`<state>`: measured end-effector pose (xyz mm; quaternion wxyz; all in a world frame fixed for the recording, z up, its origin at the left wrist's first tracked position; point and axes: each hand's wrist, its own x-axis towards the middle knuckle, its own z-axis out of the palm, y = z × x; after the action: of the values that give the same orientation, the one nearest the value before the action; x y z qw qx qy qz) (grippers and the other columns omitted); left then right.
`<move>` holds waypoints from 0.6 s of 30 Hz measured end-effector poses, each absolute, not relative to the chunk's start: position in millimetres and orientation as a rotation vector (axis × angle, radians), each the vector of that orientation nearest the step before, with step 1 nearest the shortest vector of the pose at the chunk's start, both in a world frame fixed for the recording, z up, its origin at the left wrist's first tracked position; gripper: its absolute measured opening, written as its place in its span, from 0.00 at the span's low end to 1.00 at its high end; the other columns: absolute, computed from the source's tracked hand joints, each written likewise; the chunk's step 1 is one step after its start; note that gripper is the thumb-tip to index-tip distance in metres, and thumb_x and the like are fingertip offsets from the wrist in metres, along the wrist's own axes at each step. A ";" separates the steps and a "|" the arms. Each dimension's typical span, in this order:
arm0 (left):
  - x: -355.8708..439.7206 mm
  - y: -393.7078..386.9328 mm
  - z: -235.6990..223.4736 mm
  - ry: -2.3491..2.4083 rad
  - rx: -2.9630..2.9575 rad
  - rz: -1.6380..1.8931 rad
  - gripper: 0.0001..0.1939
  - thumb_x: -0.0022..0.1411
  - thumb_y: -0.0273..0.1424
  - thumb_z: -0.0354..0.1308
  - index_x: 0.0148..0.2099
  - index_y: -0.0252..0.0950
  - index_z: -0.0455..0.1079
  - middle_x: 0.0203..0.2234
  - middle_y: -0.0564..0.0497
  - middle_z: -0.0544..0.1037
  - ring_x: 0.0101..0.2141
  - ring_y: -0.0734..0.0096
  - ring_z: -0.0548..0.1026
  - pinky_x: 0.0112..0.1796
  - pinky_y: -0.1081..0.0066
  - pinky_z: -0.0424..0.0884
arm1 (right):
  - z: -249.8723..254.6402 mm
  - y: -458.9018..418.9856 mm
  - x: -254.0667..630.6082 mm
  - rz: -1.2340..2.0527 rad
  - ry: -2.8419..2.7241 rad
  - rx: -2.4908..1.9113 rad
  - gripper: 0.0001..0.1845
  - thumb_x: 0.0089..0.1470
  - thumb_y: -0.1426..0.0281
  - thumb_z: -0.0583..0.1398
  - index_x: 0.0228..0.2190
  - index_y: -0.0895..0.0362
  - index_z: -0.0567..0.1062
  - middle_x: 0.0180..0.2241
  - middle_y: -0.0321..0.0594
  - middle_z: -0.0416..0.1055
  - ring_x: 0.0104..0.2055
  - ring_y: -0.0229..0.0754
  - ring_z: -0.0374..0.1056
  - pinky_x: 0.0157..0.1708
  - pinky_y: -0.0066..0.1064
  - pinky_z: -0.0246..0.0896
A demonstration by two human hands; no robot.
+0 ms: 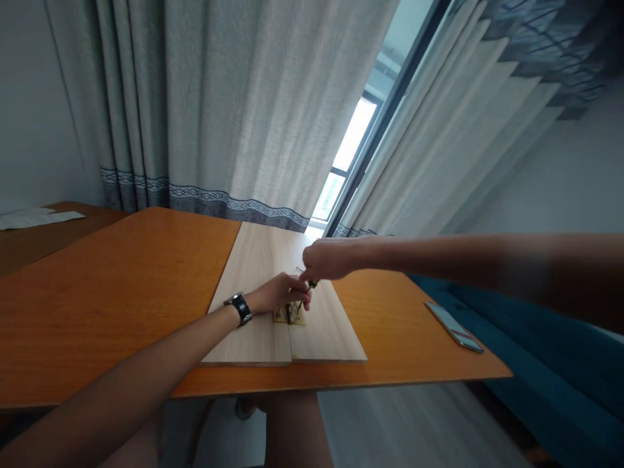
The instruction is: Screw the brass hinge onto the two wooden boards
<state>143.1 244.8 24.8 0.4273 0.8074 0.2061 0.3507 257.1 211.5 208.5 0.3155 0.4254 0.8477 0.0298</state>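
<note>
Two pale wood-grain boards [324,338] lie side by side on the table, with a brass hinge [297,318] across their seam. Several screws stand in or on the hinge. My left hand [284,292], with a black watch on its wrist, rests over the hinge, fingers curled and pinched; anything between them is too small to make out. Just above and to the right, my right hand [325,259] is closed around a screwdriver [312,284], its yellow and black part showing below the fist. The tip points down toward my left fingers and the hinge.
The orange wooden table [121,292] has its front edge close to my legs. A phone [453,326] lies near its right end, beside a blue sofa [546,364]. Curtains [234,110] hang behind the table. White cloth or paper [39,217] lies at far left.
</note>
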 end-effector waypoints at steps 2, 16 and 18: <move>144.2 247.4 20.6 0.466 2.060 0.885 0.17 0.68 0.41 0.58 0.34 0.33 0.77 0.32 0.47 0.82 0.35 0.67 0.78 0.42 0.69 0.69 | 213.2 204.5 257.2 0.244 2.289 0.814 0.15 0.60 0.69 0.61 0.48 0.61 0.77 0.30 0.42 0.74 0.31 0.41 0.66 0.31 0.32 0.54; 140.8 248.1 21.4 0.506 2.065 0.921 0.15 0.66 0.39 0.60 0.34 0.34 0.79 0.35 0.47 0.80 0.37 0.67 0.76 0.41 0.68 0.68 | 208.8 214.4 251.9 0.290 2.204 0.732 0.16 0.61 0.67 0.59 0.47 0.62 0.77 0.29 0.41 0.73 0.30 0.41 0.65 0.31 0.34 0.55; 140.7 248.9 21.2 0.478 2.061 0.895 0.16 0.67 0.40 0.59 0.34 0.34 0.80 0.36 0.47 0.81 0.38 0.66 0.76 0.42 0.68 0.68 | 206.8 211.4 257.4 0.487 2.306 0.458 0.15 0.60 0.73 0.59 0.48 0.61 0.76 0.30 0.41 0.74 0.34 0.43 0.67 0.34 0.35 0.54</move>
<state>140.7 248.9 21.2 0.4097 0.8184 0.1899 0.3553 257.4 211.4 206.8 0.3619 0.1777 0.8953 0.1892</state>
